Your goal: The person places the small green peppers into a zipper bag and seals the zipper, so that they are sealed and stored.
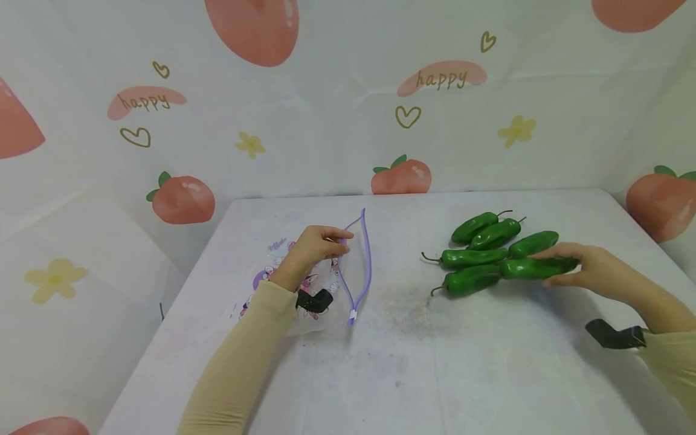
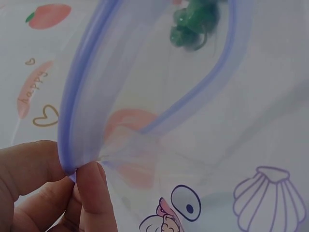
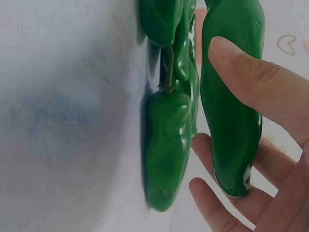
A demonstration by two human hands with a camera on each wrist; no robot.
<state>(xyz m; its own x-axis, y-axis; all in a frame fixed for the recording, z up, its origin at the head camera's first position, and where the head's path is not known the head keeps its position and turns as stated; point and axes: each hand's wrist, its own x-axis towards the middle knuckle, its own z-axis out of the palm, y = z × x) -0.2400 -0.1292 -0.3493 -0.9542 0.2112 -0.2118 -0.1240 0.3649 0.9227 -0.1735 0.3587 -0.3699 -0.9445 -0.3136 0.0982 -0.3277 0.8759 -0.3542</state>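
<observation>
My left hand [image 1: 312, 251] pinches the rim of a clear zip bag [image 2: 270, 140] printed with cartoon figures and shells. The bag lies on the left side of the table, and its purple zip strip [image 1: 368, 260] gapes open toward the right. A white slider [image 1: 353, 314] sits at the strip's near end. My right hand [image 1: 600, 272] holds a green pepper [image 3: 234, 106] between thumb and fingers, raised off the table in the right wrist view. Beside and below it lie several more green peppers [image 1: 472, 280], grouped together with their stems showing.
The white table [image 1: 402, 380] shows faint smudges between bag and peppers. Behind it hangs a white cloth [image 1: 326, 121] printed with peaches, flowers, hearts and the word "happy". Dark straps [image 1: 614, 334] are at both wrists.
</observation>
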